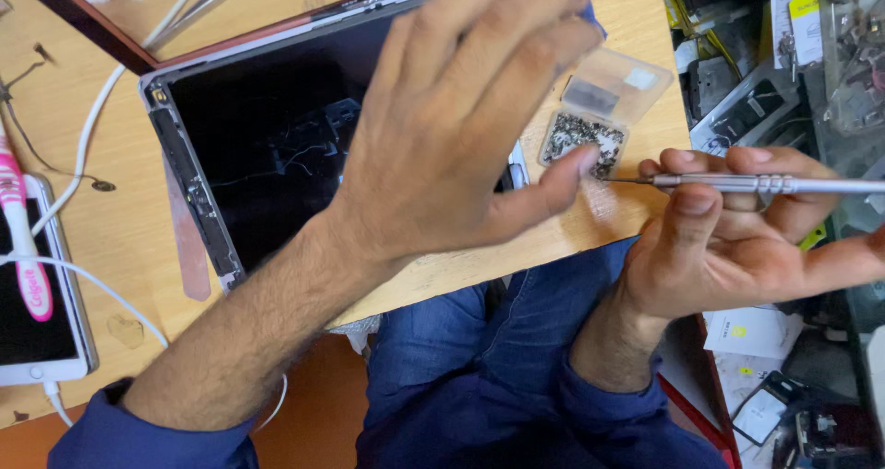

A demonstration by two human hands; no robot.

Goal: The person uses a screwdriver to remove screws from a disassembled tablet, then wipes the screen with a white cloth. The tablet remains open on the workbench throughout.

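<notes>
Wooden table (636, 27), left hand (461, 128) spread, right hand (728, 239) gripping screwdriver (765, 184)

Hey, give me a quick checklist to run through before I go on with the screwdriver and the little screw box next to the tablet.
1. Slim silver metal screwdriver held firmly in the right hand: ok.
2. Screwdriver tip at the small clear plastic box of tiny screws: ok, it points at the box's edge.
3. Screw on the tip: cannot tell, too small.
4. Box lid open and box flat on the light wooden table: ok.
5. Left hand clear of the dark-screened tablet with grey frame: not ok, it hovers over it and hides part.
6. White cable off the tablet: ok.
</notes>
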